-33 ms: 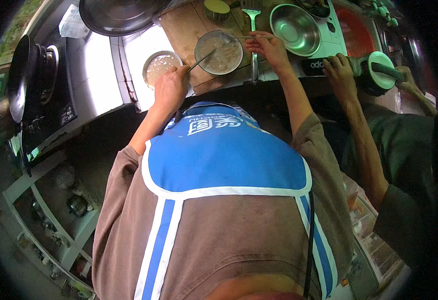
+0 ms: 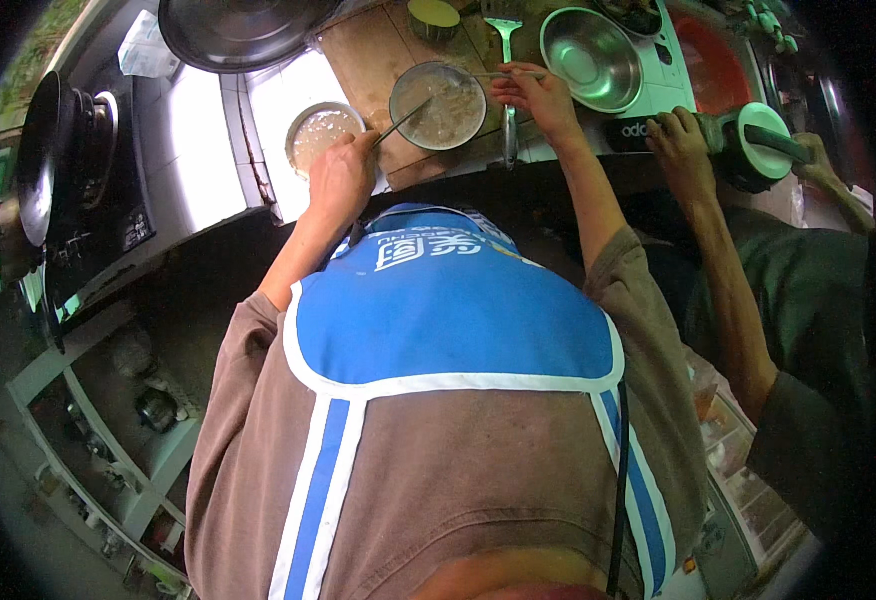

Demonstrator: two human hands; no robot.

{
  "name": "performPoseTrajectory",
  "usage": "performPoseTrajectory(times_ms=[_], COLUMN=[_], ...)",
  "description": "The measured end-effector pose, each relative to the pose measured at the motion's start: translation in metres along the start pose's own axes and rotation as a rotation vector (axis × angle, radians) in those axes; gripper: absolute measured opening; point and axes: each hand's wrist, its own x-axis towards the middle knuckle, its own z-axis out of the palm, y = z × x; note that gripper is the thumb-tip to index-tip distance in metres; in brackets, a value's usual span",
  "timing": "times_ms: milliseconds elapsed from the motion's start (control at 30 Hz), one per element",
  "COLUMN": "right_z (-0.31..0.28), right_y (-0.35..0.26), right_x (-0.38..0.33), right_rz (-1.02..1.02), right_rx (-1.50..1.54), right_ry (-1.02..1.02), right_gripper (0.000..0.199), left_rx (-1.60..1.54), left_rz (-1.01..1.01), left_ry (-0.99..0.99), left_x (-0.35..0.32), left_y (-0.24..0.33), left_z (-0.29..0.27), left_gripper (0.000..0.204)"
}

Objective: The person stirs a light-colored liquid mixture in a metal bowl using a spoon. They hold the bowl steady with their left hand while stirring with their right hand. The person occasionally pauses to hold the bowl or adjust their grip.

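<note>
A bowl (image 2: 455, 125) of pale, wet, lumpy food stands on the tiled counter. My left hand (image 2: 341, 180) is closed around a thin grey stick-like utensil (image 2: 398, 124), whose far end reaches into that bowl; its tip is hard to make out. Beneath and beyond the same hand, a second bowl (image 2: 310, 135) holds milky liquid with white bits. To the right of the lumpy food, my right hand (image 2: 538, 98) pinches thin chopsticks (image 2: 493, 74) that point left over the rim. A slotted spatula (image 2: 507, 90) lies under this hand.
At the right stands a steel basin (image 2: 590, 60), with a red tub (image 2: 710, 65) beyond it. A co-worker's hand (image 2: 683, 140) grips a dark-handled pan close by. A large dark pan (image 2: 243, 30) sits far left, and a wok (image 2: 43, 155) rests on the stove.
</note>
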Motion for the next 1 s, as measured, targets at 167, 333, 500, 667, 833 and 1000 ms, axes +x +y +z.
performPoseTrajectory(times_ms=[167,333,500,667,833,1000], right_z=[0.004,0.021,0.023,0.031,0.048,0.053], right_y=[0.009,0.002,0.028,0.023,-0.005,-0.03], right_x=[0.005,-0.007,-0.016,-0.023,-0.041,-0.046], right_rz=[0.005,-0.053,-0.058,-0.052,-0.142,-0.421], right_rx=[0.061,-0.105,-0.136,-0.204,-0.546,-0.839], right_ry=[0.066,0.162,0.178,0.228,0.249,0.145], right_gripper=[0.03,0.027,0.025,0.024,0.021,0.019], left_rx=[-0.055,-0.048,-0.039,0.016,0.032,0.023], left_rz=[0.09,0.065,0.143,0.208,0.224,0.239], left_ry=[0.075,-0.035,-0.058,-0.077,-0.085,-0.088], left_x=[-0.001,0.005,0.009,0.014,0.015,0.016], left_y=[-0.014,-0.023,-0.033,-0.039,-0.038,-0.039], left_z=[0.011,0.002,0.003,0.004,0.0,0.004], left_gripper=[0.019,0.023,0.023,0.024,0.025,0.02])
